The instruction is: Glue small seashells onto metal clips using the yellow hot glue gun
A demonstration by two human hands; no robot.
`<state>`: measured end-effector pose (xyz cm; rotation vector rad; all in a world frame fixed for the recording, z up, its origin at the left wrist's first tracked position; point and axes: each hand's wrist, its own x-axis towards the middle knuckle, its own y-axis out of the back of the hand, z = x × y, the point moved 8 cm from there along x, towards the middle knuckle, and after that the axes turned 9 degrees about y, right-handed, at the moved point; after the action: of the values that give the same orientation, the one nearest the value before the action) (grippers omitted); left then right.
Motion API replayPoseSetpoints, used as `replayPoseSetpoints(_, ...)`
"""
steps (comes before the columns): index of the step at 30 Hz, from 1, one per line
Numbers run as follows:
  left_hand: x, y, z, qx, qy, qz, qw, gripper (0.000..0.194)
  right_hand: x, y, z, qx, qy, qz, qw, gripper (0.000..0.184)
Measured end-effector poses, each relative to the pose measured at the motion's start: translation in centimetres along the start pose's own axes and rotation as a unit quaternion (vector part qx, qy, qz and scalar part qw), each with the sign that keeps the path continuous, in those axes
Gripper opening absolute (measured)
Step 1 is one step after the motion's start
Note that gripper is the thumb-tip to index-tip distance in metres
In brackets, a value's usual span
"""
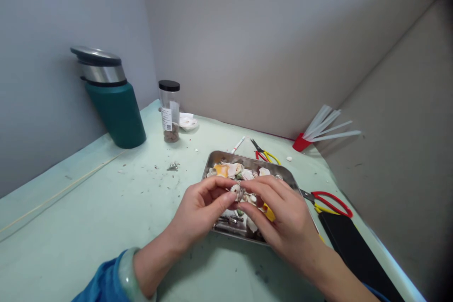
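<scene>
A blue sleeve [102, 281] at seven o'clock leads to the left hand [203, 205], its grip closed on a ribbed shell [236, 190] over the tray [229, 228], toward six from centre. The shell looks light, stiff, perhaps brittle — best taken gently by its edges. The right hand [288, 212] arches in from between four and five, fingertips beside it — whether they grip, I cannot tell.

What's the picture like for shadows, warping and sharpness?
Head view: wide-angle stretch likely makes the green bottle lean; soft shadows fall below the metal tray and near the white sticks; the upper-right corner darkens; the held shell looks soft in detail.
</scene>
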<state>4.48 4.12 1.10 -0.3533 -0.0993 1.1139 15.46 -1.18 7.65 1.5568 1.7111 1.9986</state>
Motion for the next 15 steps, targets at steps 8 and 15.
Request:
replayPoseSetpoints(8,-0.1,-0.2,0.1,0.030,0.010,-0.001,0.999,0.018,-0.1,0.0,-0.3,-0.021,0.015,0.001,1.000,0.022)
replayPoseSetpoints(15,-0.1,-0.4,-0.1,0.060,0.010,-0.020,0.998,0.019,0.0,0.0,-1.1,-0.028,0.043,0.003,0.999,0.026)
